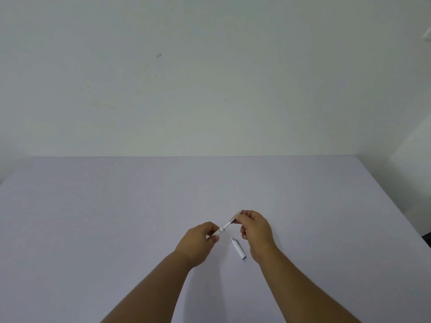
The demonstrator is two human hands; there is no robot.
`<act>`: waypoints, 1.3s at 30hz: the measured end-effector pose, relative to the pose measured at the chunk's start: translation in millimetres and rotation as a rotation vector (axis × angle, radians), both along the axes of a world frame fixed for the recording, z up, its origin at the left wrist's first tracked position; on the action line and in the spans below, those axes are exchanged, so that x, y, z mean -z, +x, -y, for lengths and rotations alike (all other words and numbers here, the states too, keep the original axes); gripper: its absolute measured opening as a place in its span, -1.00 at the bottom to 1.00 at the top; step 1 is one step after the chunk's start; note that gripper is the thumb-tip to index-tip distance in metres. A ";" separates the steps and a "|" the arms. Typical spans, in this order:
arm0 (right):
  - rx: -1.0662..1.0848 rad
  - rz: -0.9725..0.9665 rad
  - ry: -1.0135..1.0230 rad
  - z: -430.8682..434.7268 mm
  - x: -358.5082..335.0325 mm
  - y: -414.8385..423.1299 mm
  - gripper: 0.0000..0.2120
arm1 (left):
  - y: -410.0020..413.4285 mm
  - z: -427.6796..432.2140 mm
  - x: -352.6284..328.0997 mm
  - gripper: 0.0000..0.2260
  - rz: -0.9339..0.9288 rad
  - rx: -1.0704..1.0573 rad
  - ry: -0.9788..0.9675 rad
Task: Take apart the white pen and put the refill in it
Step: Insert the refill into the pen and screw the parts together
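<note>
Both hands hold the white pen just above the table. My left hand [202, 236] pinches the white barrel [219, 231], most of it hidden in the fingers. My right hand [255, 228] pinches the grey tip section [236, 216], which points up and to the right. A thin white refill [227, 224] spans the short gap between barrel and tip section. The pen's white cap [238, 248], with a silver end, lies on the table between my wrists, untouched.
The pale lilac table [116, 217] stretches wide around my hands, its far edge against a plain white wall. Its right edge runs diagonally at the right side of the view.
</note>
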State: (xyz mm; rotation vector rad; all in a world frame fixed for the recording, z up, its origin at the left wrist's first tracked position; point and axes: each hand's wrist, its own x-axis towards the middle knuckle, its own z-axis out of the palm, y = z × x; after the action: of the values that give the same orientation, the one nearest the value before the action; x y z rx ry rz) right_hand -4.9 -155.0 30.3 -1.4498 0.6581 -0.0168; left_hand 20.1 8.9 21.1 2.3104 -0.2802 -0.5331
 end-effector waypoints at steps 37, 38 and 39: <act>-0.296 -0.084 -0.157 1.4 -27.6 -19.2 -0.75 | -10.3 2.5 -42.0 -0.91 0.151 0.091 0.165; -0.300 -0.043 -0.100 2.5 -28.7 -19.2 -0.83 | -9.6 3.1 -43.6 -0.91 0.156 0.089 0.169; -0.301 -0.022 -0.077 4.3 -29.8 -19.1 -0.89 | -8.9 3.7 -45.1 -0.90 0.163 0.090 0.174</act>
State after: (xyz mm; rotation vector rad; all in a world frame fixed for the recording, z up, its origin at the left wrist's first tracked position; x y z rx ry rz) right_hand -24.1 -159.3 60.1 -1.6132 0.4558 0.2109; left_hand 11.2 5.2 66.2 2.5249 -0.4335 -0.4283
